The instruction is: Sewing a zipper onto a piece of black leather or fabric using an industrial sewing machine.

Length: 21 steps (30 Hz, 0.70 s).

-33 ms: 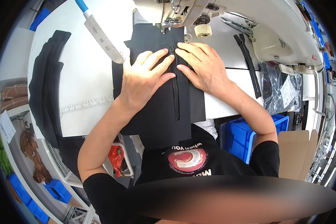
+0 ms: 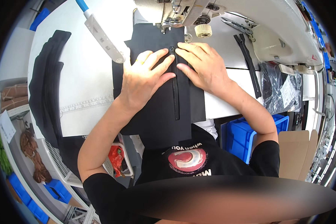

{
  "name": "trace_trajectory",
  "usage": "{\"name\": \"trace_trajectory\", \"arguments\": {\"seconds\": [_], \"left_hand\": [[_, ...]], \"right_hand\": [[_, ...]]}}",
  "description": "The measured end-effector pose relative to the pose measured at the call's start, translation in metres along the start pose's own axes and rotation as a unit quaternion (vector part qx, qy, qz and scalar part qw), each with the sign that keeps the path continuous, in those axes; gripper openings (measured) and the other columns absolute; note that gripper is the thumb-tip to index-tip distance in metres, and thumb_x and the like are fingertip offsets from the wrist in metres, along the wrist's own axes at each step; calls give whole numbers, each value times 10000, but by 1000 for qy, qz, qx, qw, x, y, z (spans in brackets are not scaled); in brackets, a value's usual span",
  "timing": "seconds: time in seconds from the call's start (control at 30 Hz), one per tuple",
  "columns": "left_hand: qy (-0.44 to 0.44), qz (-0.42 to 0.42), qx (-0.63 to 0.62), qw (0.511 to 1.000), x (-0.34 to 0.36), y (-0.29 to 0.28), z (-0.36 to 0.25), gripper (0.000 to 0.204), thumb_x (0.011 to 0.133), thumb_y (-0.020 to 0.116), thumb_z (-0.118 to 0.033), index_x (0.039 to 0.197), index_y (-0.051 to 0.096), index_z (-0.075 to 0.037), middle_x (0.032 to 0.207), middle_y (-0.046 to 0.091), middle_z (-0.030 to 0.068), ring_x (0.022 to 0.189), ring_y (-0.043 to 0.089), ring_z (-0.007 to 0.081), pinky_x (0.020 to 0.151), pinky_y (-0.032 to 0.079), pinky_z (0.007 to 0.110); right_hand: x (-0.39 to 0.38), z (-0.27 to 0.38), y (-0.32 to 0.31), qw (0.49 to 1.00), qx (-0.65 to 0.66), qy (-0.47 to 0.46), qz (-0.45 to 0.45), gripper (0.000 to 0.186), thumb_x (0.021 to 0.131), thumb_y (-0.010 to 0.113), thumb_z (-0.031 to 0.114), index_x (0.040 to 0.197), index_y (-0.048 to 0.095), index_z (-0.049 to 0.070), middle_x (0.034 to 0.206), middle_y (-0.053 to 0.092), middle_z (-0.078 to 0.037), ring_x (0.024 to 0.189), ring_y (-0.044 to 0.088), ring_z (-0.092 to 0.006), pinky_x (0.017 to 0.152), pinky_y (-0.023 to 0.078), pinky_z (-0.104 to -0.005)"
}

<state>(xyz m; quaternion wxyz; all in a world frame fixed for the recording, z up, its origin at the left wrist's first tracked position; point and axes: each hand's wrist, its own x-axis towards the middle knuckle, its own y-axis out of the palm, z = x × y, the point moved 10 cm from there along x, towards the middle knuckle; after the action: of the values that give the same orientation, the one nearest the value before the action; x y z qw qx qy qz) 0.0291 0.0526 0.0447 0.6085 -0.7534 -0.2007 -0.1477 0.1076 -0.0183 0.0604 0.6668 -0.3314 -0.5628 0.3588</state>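
A black fabric piece lies on the white table under the sewing machine's needle and presser foot. Set lengthwise into it is a black zipper in a narrow slot. My left hand rests palm down on the cloth left of the zipper, fingers spread, with fingertips at its upper part. On the other side, my right hand presses the fabric with fingers stretched out, their tips beside the zipper's top end. Neither hand grips anything. The cloth's lower edge hangs toward my lap.
Black fabric strips drape over the table's left side, near a printed ruler. A white stick-shaped device hangs above. To the right are a loose black zipper, scissors, a plastic bag and a blue bin.
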Motion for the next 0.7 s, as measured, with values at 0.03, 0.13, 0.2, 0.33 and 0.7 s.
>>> {"name": "trace_trajectory", "arguments": {"seconds": [0.03,0.13,0.2,0.33,0.7], "left_hand": [[2,1,0,1000,0,0,0,455,760,740,-348,1173,664,-173,1214,615,-34,1028,588,193,957,361,531],[5,2,1,1000,1,0,-1,452,765,738,-347,1175,663,-171,1206,610,-30,1026,581,192,949,364,528],[8,0,2,1000,1,0,-1,449,768,736,-346,1174,663,-170,1205,607,-26,1027,577,193,947,364,528],[17,-12,10,1000,2,-3,-3,433,746,753,-337,1128,660,-153,1154,612,-18,1003,585,177,844,419,404],[32,-16,43,998,3,-5,-3,459,733,744,-412,1123,675,-181,1226,623,-38,954,582,172,817,427,385]], "right_hand": [[3,-5,4,1000,8,12,15,316,827,691,220,1106,660,77,1123,632,-43,1012,574,-236,853,481,-362],[11,-13,11,1000,-18,15,15,214,818,693,232,1002,690,123,890,625,1,805,571,-208,733,482,-341],[15,-15,15,1000,-24,18,2,207,815,694,232,995,691,129,889,625,1,813,573,-208,726,483,-332],[15,-16,19,999,-16,34,-20,213,804,701,232,992,690,134,892,625,0,813,575,-212,746,488,-344],[-16,-1,7,997,-27,-3,76,488,839,691,354,1232,604,80,1320,564,-35,1180,518,-252,935,458,-380]]}}
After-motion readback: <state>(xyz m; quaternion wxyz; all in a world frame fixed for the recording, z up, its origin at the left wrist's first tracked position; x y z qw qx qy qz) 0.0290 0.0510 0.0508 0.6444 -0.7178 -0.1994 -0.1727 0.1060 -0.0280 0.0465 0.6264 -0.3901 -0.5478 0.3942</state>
